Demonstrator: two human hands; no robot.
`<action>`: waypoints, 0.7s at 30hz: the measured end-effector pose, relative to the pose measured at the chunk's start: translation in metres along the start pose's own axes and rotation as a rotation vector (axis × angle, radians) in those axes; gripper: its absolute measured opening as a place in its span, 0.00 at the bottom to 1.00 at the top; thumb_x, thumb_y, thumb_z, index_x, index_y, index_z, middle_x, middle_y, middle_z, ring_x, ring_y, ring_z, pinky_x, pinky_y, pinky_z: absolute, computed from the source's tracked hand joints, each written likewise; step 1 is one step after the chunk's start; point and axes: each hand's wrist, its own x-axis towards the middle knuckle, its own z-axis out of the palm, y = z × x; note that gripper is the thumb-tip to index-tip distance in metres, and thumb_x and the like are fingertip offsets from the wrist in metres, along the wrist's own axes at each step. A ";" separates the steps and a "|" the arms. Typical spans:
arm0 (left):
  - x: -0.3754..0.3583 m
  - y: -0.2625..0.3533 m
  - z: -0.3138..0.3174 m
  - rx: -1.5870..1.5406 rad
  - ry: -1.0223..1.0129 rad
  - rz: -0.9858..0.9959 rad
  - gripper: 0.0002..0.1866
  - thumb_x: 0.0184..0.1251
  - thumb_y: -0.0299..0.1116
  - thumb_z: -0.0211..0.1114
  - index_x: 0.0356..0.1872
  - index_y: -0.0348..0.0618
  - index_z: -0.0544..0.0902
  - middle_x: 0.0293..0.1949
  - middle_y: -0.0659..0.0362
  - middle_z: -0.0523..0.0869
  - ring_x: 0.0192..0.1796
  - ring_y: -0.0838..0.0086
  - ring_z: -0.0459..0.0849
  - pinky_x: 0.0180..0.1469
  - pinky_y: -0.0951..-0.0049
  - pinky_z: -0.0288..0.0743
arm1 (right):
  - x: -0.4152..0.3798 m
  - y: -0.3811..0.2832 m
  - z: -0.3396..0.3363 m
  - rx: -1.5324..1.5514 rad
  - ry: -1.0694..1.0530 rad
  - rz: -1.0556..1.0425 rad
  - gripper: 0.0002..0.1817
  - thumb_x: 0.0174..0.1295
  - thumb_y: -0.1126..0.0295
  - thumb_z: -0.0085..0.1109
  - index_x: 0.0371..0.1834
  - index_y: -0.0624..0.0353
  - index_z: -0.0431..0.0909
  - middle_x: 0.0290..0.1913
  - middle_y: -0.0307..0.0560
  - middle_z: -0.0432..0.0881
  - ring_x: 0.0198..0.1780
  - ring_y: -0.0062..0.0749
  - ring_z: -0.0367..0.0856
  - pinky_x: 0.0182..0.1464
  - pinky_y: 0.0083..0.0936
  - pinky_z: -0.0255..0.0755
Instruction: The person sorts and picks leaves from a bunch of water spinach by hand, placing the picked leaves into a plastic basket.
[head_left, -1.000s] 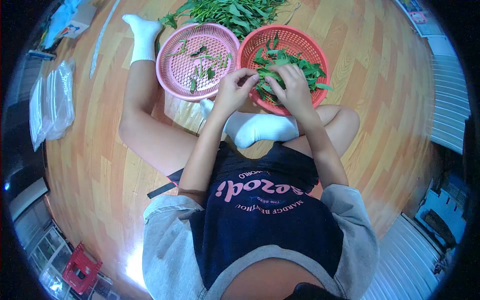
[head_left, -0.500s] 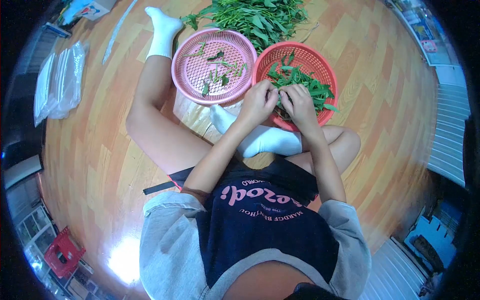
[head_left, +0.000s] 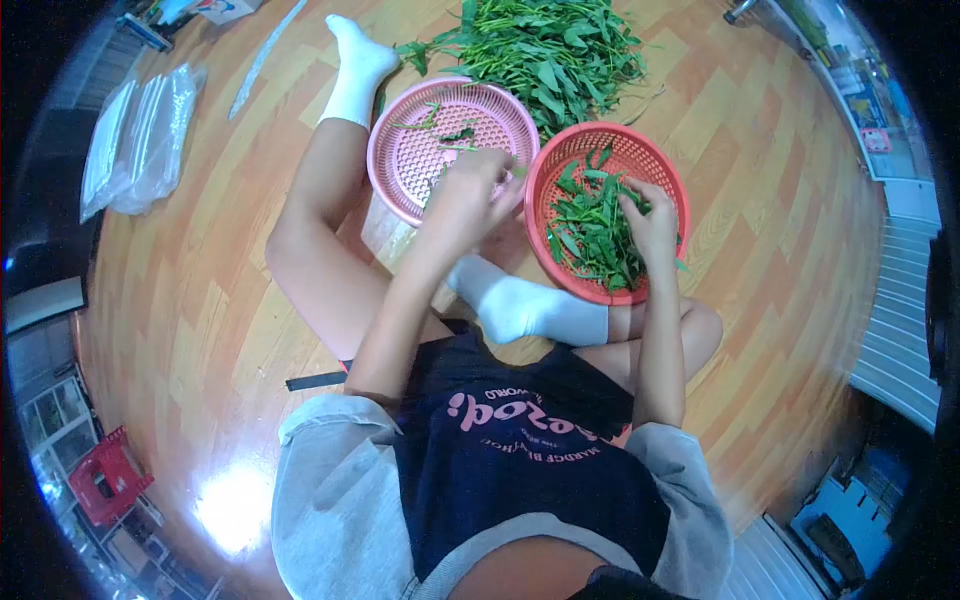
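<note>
Over the near right part of the pink basket (head_left: 382,165) is my left hand (head_left: 475,192), its fingers smeared by motion; whether they hold anything is unclear. A few cut stems and leaves (head_left: 458,134) lie in that basket. My right hand (head_left: 652,222) is at the right side of the red basket (head_left: 536,215), fingers and thumb closed on green leaves. More leafy greens (head_left: 590,225) fill the middle of the red basket. Behind both baskets a large heap of long-stemmed greens (head_left: 550,60) rests on the wooden floor.
My outstretched leg (head_left: 325,210) lies left of the pink basket, and my folded leg's white sock (head_left: 540,305) is just in front of the red one. Clear plastic packages (head_left: 140,140) lie at far left. A red stool (head_left: 110,475) stands at lower left.
My left hand has moved left, from the red basket to over the pink one. My right hand has shifted right, apart from it. The view has shifted, so the baskets appear lower and farther right.
</note>
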 end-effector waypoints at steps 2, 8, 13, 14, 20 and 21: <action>0.008 -0.050 0.010 0.140 -0.039 -0.112 0.11 0.45 0.27 0.64 0.31 0.34 0.76 0.27 0.45 0.79 0.34 0.51 0.79 0.39 0.57 0.73 | -0.003 0.004 -0.004 -0.184 0.088 -0.116 0.15 0.54 0.70 0.60 0.44 0.63 0.78 0.40 0.49 0.81 0.39 0.27 0.77 0.45 0.23 0.69; 0.109 -0.112 0.054 0.303 0.049 -0.228 0.15 0.49 0.35 0.63 0.36 0.36 0.78 0.30 0.45 0.81 0.35 0.52 0.81 0.38 0.57 0.74 | -0.017 0.005 -0.009 0.204 0.132 0.152 0.12 0.56 0.70 0.57 0.44 0.61 0.79 0.39 0.48 0.79 0.38 0.28 0.78 0.43 0.21 0.70; 0.168 -0.154 0.089 0.624 -0.086 -0.225 0.14 0.55 0.39 0.61 0.35 0.40 0.81 0.28 0.47 0.82 0.33 0.54 0.81 0.36 0.58 0.74 | -0.025 0.004 -0.015 0.467 0.180 0.252 0.16 0.64 0.74 0.45 0.55 0.61 0.72 0.34 0.42 0.79 0.33 0.18 0.73 0.39 0.16 0.68; 0.171 -0.157 0.085 0.570 -0.017 -0.195 0.11 0.55 0.37 0.61 0.31 0.38 0.81 0.27 0.47 0.82 0.32 0.54 0.82 0.35 0.60 0.75 | -0.027 0.008 -0.017 0.444 0.215 0.224 0.17 0.65 0.73 0.43 0.57 0.61 0.70 0.31 0.41 0.79 0.32 0.17 0.72 0.38 0.16 0.68; 0.154 -0.109 0.018 -0.092 0.410 -0.190 0.10 0.58 0.34 0.62 0.31 0.35 0.83 0.29 0.50 0.84 0.28 0.71 0.83 0.30 0.74 0.74 | -0.032 0.013 -0.028 0.655 0.319 0.290 0.18 0.67 0.71 0.41 0.58 0.66 0.67 0.26 0.41 0.78 0.28 0.17 0.71 0.35 0.14 0.67; 0.152 -0.112 0.013 -0.078 0.409 -0.193 0.10 0.58 0.34 0.62 0.31 0.35 0.83 0.29 0.50 0.84 0.28 0.71 0.83 0.30 0.74 0.74 | -0.030 0.006 -0.028 0.725 0.313 0.296 0.18 0.67 0.70 0.41 0.59 0.66 0.66 0.25 0.42 0.78 0.27 0.18 0.72 0.35 0.14 0.67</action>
